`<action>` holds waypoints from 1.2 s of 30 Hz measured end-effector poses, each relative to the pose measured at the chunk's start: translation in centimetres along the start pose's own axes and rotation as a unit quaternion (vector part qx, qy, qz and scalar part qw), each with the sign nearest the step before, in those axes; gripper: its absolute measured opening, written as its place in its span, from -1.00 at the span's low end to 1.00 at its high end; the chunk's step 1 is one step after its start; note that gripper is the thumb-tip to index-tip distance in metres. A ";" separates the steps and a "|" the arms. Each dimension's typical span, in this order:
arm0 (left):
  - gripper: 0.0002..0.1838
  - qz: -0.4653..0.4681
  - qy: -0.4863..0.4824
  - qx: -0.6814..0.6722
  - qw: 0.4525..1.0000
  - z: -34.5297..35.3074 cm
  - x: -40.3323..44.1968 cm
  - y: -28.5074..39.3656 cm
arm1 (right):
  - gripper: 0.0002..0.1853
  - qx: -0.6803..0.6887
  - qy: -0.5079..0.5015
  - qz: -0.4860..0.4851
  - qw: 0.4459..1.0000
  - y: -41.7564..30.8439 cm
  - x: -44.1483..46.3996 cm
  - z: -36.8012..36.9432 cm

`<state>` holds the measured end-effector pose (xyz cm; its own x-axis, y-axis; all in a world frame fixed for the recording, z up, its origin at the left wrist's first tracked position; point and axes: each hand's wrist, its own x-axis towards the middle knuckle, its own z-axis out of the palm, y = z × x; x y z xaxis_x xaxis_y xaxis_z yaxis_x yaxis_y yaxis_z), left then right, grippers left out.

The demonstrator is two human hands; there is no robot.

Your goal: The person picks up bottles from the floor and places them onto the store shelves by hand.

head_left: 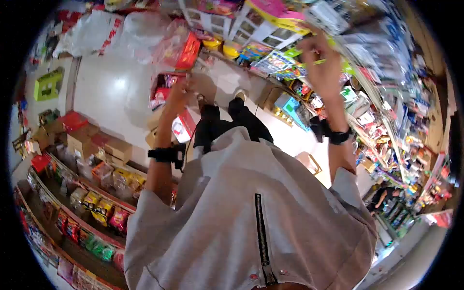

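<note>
My right hand (323,63) is raised at the upper right, in front of a packed shelf of goods. Its fingers look bent and apart, slightly blurred, and I see nothing held in them. Close behind it are colourful flat packets (278,63) and a pink and yellow box (278,14). My left hand (179,94) hangs lower on the other side, beside an open red carton (162,87) with packages in it. Its fingers are small and partly hidden, so their grip is unclear. Dark bands (333,133) circle both wrists.
Shelves with bagged snacks (102,210) curve along the lower left, with cardboard boxes (82,140) above. White plastic bags (92,34) lie at the upper left. A blue box (290,108) stands on the floor near my feet. Another person (385,197) is at the far right.
</note>
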<state>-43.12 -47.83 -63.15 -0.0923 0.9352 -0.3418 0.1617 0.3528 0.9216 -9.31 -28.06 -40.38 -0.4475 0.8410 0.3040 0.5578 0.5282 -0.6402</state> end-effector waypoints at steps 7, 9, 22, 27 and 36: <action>-0.56 -0.190 -0.043 -0.085 0.977 3.8 -8.7 -19.3 | -0.75 -0.127 -0.409 0.104 0.897 13.8 -12.4 26.7; -0.60 -0.181 -0.028 -0.135 0.974 5.3 -8.8 -25.5 | -0.78 -0.040 -0.377 0.206 0.902 14.1 -14.5 32.3; -0.62 -0.260 0.057 -0.271 0.925 16.8 -0.9 -42.4 | -0.01 -0.007 -0.279 0.206 0.938 40.1 -21.7 78.5; -0.63 -0.309 0.053 -0.332 0.890 18.0 3.2 -46.1 | 0.01 0.005 -0.170 0.214 0.962 44.0 -21.0 86.9; -0.68 -0.312 0.102 -0.324 0.887 18.3 6.5 -46.0 | -0.35 0.007 -0.179 0.120 0.977 45.5 -20.5 86.5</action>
<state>-33.17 -57.44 -111.16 -0.1519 0.5151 -0.8436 -0.5770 0.6468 0.4988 -35.20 -31.33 -136.72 -0.5219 0.8445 -0.1203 0.6679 0.3169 -0.6734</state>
